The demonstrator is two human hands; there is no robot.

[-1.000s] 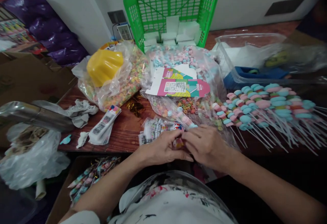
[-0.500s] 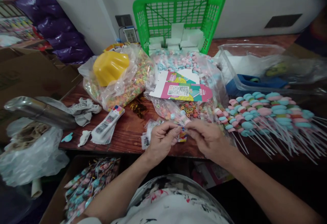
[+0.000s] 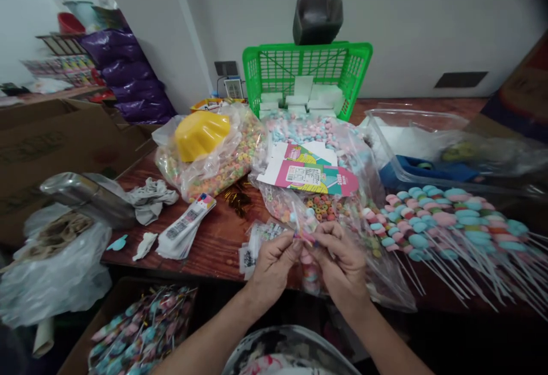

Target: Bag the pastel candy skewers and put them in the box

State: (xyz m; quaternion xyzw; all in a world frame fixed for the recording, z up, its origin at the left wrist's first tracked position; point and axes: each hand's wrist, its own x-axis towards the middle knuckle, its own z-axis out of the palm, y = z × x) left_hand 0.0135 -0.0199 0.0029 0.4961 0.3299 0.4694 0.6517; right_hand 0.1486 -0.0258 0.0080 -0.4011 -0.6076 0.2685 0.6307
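Observation:
My left hand (image 3: 272, 263) and my right hand (image 3: 342, 261) meet at the table's near edge, both pinched on the top of a small clear candy packet (image 3: 309, 266) that hangs between them with a candy skewer inside. Just behind my left hand lies a stack of empty printed packets (image 3: 257, 239). To the right spreads a pile of pink and blue candy skewers (image 3: 436, 221) on white sticks.
Bags of coloured cereal rings (image 3: 222, 164) with a yellow scoop (image 3: 201, 133), a green basket (image 3: 306, 75), a clear tub (image 3: 411, 135) and a flat carton (image 3: 312, 175) crowd the wooden table (image 3: 218, 232). A box of wrapped skewers (image 3: 141, 329) stands below left.
Both hands have lifted off the table and drawn closer together, raising the packet upright. The camera has tilted upward, showing more of the wall.

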